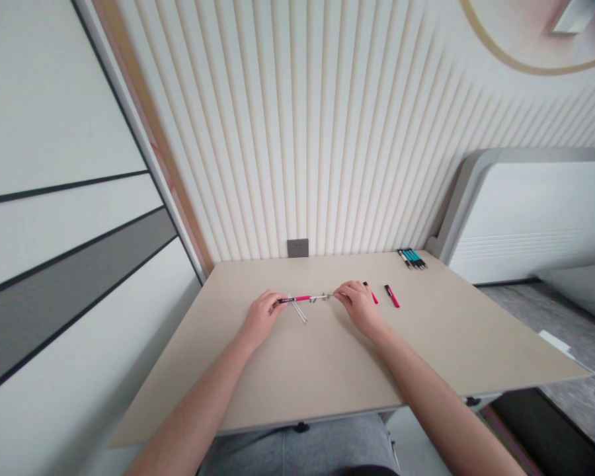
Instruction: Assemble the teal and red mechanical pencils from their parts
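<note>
My left hand (264, 316) is closed in a pinch on the black end of a red and black pen barrel (302, 298). A thin whitish refill (319, 296) sticks out of the barrel's right end, in line with it. My right hand (357, 305) pinches the far tip of that refill; how much of it the fingers cover is hidden. Below the barrel, thin white refills (300, 313) lie on the table. Small dark pieces (313, 301) lie under the refill, too small to name. Just beyond my right hand lies a red and black pen part (373, 297), partly hidden by the fingers.
Another red and black pen part (392, 296) lies to the right on the beige table (297, 370). Several pens (412, 258), mostly teal and black, lie side by side at the back right corner. A ribbed wall with a grey socket (298, 248) stands behind; a white cabinet is left.
</note>
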`<state>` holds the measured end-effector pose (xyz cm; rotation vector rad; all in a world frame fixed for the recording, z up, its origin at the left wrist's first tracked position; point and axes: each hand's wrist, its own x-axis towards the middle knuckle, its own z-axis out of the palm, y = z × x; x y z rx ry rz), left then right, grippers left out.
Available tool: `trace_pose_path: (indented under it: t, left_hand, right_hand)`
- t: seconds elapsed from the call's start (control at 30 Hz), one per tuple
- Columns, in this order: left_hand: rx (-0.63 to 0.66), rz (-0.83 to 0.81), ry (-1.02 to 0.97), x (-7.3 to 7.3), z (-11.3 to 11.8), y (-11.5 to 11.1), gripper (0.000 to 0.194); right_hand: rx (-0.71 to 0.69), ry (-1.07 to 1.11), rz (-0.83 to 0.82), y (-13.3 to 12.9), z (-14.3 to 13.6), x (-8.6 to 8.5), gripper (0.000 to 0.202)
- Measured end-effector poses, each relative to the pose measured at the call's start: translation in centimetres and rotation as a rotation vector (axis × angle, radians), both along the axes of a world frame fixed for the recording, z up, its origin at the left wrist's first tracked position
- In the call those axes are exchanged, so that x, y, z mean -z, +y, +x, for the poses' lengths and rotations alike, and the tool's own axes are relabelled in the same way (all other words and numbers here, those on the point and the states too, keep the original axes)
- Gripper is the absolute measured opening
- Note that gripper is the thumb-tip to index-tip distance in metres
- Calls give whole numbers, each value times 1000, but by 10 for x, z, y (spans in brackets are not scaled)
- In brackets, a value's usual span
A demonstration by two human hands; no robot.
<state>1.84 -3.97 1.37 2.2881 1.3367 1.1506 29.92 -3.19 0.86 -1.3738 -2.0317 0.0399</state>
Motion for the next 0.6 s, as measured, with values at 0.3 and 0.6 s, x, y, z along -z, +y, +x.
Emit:
trace_pose_path:
  t: [0.3, 0.6]
  left_hand:
    - [13, 12, 0, 1, 0, 0, 15]
    - [39, 8, 6, 1, 1, 1, 13]
  right_hand:
    - [-43, 9, -7, 2, -2, 3, 26]
    - [-99, -12, -6, 0, -4, 1, 25]
